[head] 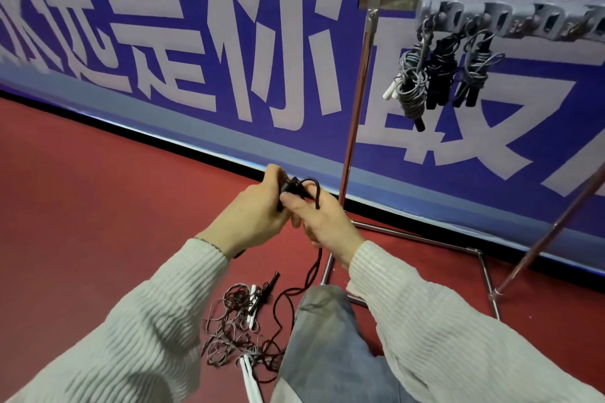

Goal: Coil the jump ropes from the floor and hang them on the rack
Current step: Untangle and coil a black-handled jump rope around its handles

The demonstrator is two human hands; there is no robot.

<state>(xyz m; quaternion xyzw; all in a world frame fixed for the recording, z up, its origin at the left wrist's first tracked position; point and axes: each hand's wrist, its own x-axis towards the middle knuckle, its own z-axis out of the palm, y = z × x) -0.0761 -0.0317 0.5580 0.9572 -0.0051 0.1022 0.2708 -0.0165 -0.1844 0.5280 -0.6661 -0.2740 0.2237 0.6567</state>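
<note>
My left hand (253, 206) grips the black handles of a black jump rope (299, 188) in front of me. My right hand (327, 222) pinches the same rope just beside the handles, with a small loop arching over its fingers. The cord (311, 275) trails from my right hand down to the red floor. A tangle of several ropes (239, 327) with white and black handles lies on the floor below my hands. The metal rack (357, 108) stands at the right, and three coiled ropes (438, 75) hang from its grey hook bar (510, 18).
A blue wall banner with large white characters (262, 42) runs behind the rack. The rack's base tubes (425, 240) lie on the red floor (98, 190). My knee in grey trousers (327, 337) is beside the rope pile. A reddish slanted pole (550, 232) leans at the right.
</note>
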